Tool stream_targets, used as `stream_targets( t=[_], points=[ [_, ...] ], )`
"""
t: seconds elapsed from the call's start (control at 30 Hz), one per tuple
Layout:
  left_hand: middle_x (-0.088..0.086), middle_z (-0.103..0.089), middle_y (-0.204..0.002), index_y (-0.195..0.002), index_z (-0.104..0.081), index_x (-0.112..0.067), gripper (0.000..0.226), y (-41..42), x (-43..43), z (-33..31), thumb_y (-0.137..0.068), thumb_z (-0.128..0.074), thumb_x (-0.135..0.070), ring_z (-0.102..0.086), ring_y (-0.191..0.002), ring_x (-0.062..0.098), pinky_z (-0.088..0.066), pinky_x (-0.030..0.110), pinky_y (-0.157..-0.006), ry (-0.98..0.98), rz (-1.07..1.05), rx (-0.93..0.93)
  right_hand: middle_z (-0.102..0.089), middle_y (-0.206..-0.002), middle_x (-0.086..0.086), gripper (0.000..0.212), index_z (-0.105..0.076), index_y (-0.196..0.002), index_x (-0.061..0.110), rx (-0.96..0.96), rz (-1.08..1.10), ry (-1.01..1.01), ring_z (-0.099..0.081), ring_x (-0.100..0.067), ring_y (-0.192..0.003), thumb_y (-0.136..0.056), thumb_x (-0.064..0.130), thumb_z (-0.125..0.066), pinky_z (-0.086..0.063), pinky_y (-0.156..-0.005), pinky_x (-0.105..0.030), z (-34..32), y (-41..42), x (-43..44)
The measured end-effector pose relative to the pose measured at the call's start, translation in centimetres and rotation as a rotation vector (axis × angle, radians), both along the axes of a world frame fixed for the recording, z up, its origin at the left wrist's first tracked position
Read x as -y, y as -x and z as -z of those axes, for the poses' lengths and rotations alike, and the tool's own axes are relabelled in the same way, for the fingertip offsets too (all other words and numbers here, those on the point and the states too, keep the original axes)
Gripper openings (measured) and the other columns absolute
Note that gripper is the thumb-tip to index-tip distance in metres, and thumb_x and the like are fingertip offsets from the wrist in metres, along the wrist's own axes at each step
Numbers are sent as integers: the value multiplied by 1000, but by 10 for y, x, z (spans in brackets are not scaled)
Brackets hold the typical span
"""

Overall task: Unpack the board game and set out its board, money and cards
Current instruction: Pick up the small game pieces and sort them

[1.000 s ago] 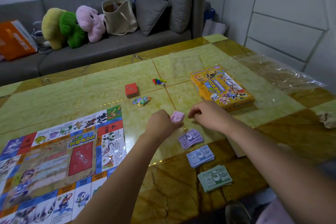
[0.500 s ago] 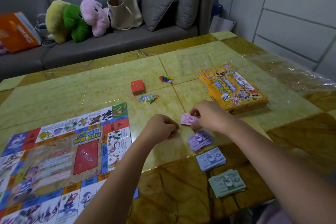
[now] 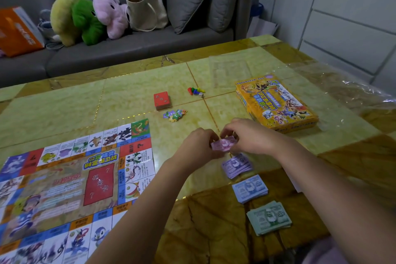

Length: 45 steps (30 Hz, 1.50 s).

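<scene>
The game board lies unfolded on the table's left part. My left hand and my right hand together hold a small pink stack of play money just above the table. Below them three money piles lie in a row: purple, blue and green. A red deck of cards sits further back, with colourful tokens beside it, and pawns with a die. The yellow game box lies closed at the right.
Clear plastic wrap is spread over the table's right side. Behind the yellow marble table stands a grey sofa with plush toys, a tote bag and cushions. White cabinets line the right wall.
Both hands came together on the pink money stack, which my left hand alone held a second ago. The view shifted slightly.
</scene>
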<state>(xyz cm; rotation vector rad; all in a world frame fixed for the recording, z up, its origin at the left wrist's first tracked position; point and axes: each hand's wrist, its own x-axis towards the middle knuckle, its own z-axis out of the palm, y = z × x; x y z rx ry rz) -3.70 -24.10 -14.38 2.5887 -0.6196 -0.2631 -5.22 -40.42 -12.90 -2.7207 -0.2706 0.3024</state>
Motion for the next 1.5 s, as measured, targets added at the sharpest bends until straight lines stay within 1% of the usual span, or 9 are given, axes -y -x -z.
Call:
stream_targets(
  t=[0.23, 0.43, 0.57, 0.73, 0.87, 1.0, 1.13, 1.23, 1.5],
  points=[
    [6, -67, -99, -109, -67, -10, 36, 6, -1, -1, -77, -77, -24, -53, -77, 13, -41, 24, -68, 58, -14, -24, -48, -94, 9, 41, -67, -114, 22, -5, -56, -1, -49, -9, -86, -75, 17, -77, -37, -64, -19, -3, -1, 5],
    [4, -66, -100, -113, -66, -11, 38, 8, 0, 0, -78, -77, -22, -51, -76, 11, -33, 16, -60, 59, -12, -22, -56, -102, 10, 29, -66, -109, 27, 15, -24, -115, -58, -11, -85, -82, 18, -72, -50, -78, -28, -8, 4, 14],
    [5, -67, -104, -114, -65, -11, 40, 8, -1, -1, -78, -77, -22, -54, -78, 11, -37, 16, -63, 62, -18, -29, -54, -98, 15, 35, -63, -103, 33, -119, -117, -92, -54, -2, -76, -75, 22, -80, -45, -68, -22, -19, 18, 24],
    [4, -67, -104, -114, -66, -10, 41, 13, 0, 0, -77, -78, -23, -54, -77, 10, -39, 15, -65, 87, -17, -28, -46, -103, 15, 52, -57, -111, 37, -151, -150, 35, -45, 4, -77, -68, 27, -84, -35, -63, -18, -10, 29, 25],
    [2, -58, -112, -119, -61, -14, 48, 19, 0, -1, -78, -78, -30, -58, -83, 12, -43, 20, -71, 137, -84, -7, -44, -102, 16, 52, -57, -111, 37, -136, -128, 43, -48, -3, -85, -67, 28, -84, -37, -66, -22, -9, 31, 26],
    [-5, -53, -98, -107, -62, -22, 43, 33, -3, -3, -73, -80, -39, -57, -79, 11, -43, 18, -64, 146, -18, 17, -44, -103, 14, 51, -57, -111, 35, -126, -134, 47, -49, -6, -92, -68, 29, -83, -37, -68, -22, -10, 34, 26],
    [-3, -60, -89, -105, -63, -19, 49, 46, -4, -3, -67, -84, -40, -57, -75, 13, -48, 28, -70, 100, 35, -34, -45, -102, 11, 49, -58, -112, 31, -112, -145, 84, -48, -8, -92, -69, 29, -83, -37, -72, -25, -10, 34, 25],
    [-7, -57, -80, -105, -64, -17, 49, 48, -5, 1, -65, -85, -38, -51, -65, 5, -41, 18, -61, 119, 36, -31, -46, -101, 9, 46, -59, -109, 30, -116, -145, 81, -49, -10, -91, -69, 29, -83, -40, -73, -26, -9, 34, 25],
    [-4, -62, -92, -112, -61, -20, 51, 48, -4, 2, -69, -82, -39, -52, -72, 9, -40, 21, -63, 86, 70, -22, -49, -103, 8, 45, -57, -108, 30, -122, -144, 77, -49, -8, -86, -70, 31, -81, -38, -69, -24, -9, 34, 26]
  ],
)
